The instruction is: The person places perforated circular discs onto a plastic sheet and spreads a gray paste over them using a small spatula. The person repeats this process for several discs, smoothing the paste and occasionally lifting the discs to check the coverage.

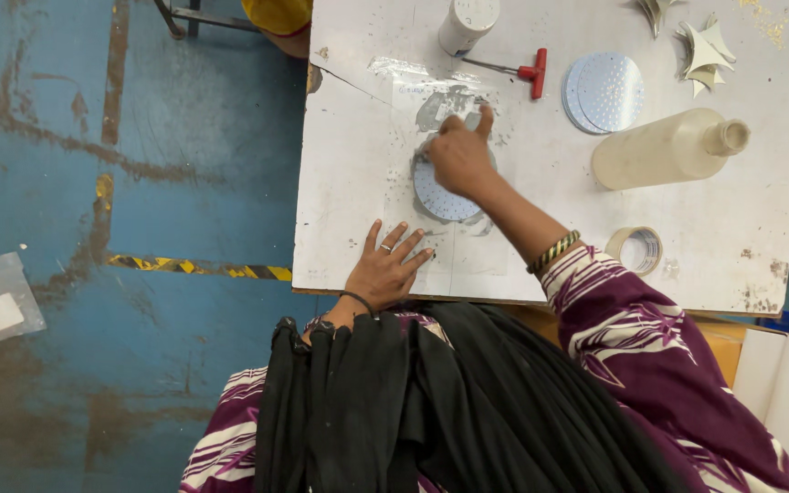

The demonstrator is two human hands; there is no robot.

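right hand: fingers curled, pressing down on the disc, forefinger stretched past its far edge
left hand: open, fingers spread flat on the counter, just nearer than the disc
disc: flat, mid-counter
bottle: lying right of the disc
tape: near-right of the disc

You look down into a small workshop: a scuffed, glue-stained white tabletop on a worn blue painted floor crossed by yellow-and-black hazard tape. Perforated discs, a tape roll, a red-handled tool and a plastic bottle crowd its far right corner.
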